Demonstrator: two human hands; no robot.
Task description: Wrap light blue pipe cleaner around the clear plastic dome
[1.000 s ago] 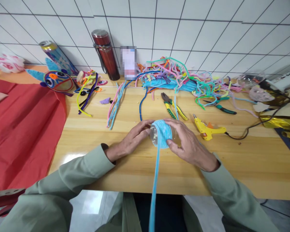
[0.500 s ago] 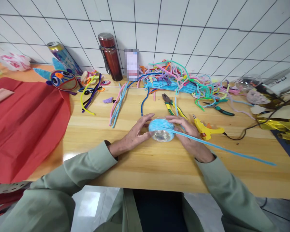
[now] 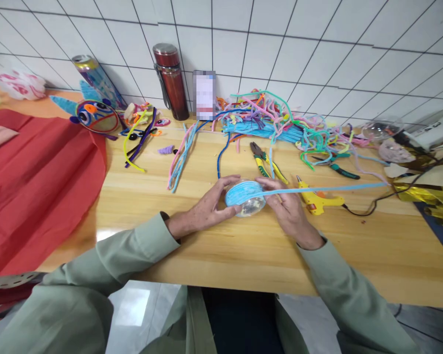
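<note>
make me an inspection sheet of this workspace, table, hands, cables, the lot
Surface: pale wooden table, with a red cloth at left.
Job's things: clear ball, partly wound with a light blue strand whose loose end extends to the right.
Clutter: tangled pipe-cleaner pile at the back, yellow-and-green pliers, yellow glue gun.
Hands: left hand holds the ball; right hand is at its right side, grip unclear.
Cables: black cable runs from the glue gun toward the right.
Surroundings: white tiled wall behind; red bottle and can in front of it.

Pliers (image 3: 261, 156) behind coil (image 3: 239, 192), phone (image 3: 205, 93) apparently against wall (image 3: 268, 54)
</note>
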